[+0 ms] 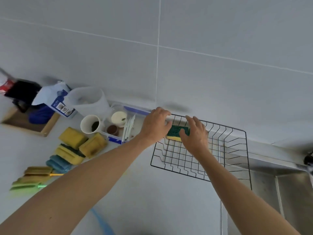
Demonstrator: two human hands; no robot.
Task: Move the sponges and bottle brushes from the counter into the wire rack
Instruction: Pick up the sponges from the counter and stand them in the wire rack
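A black wire rack (235, 145) stands on the counter against the wall. A green-topped yellow sponge (177, 132) sits in its far left corner between my two hands. My right hand (196, 134) is over the sponge's right end with the thumb across it and the fingers spread. My left hand (155, 123) curls its fingers over the rack's far left corner, and its thumb touches the sponge's left end. On the counter to the left lie several yellow sponges (74, 145), a blue sponge (58, 162) and flat olive and green scrubbers with thin handles (33, 177).
A white mug (90, 123) and a clear tub (118, 124) holding small cups and white utensils stand between the sponges and the rack. A clear jug (88, 100), a blue-and-white bag (55, 99) and a wooden tray (25, 122) are further left. A steel sink (279, 184) lies right of the rack.
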